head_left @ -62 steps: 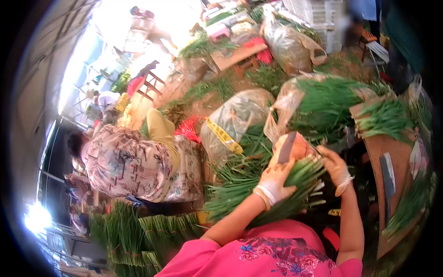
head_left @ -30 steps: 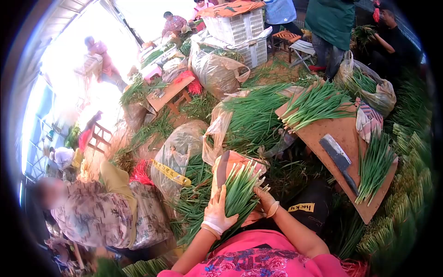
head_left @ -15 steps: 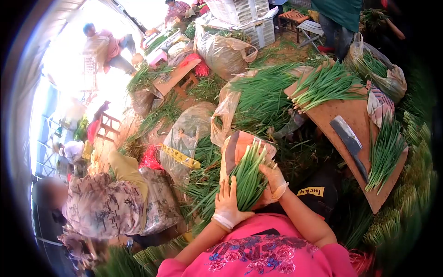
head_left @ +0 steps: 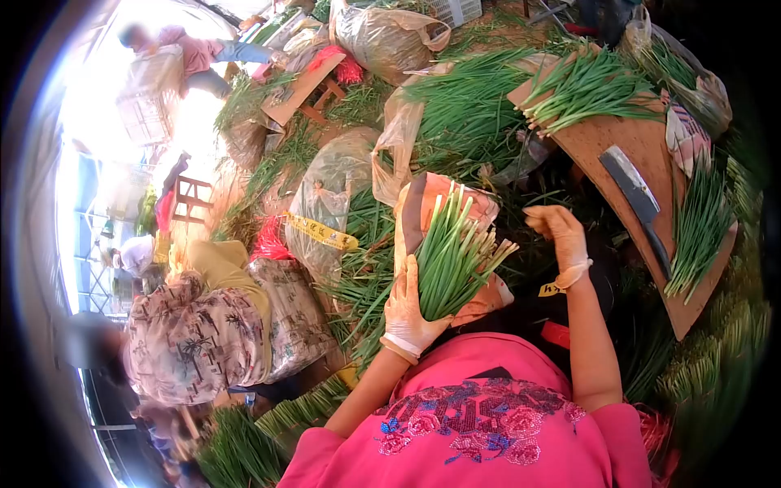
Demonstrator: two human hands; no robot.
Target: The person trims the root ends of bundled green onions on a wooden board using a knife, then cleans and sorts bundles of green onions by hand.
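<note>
Green chives in a thick bundle are standing near the frame's centre, with the gloved left hand wrapping its grip around their base. The gloved right hand is hovering just right, fingers loosely open, holding nothing. A steel cleaver is lying on the brown wooden board at upper right.

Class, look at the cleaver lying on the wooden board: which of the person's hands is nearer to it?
Right. The right hand is raised, open, just left of the wooden board where the cleaver lies. The left hand is farther off, holding the bunch of green onions.
</note>
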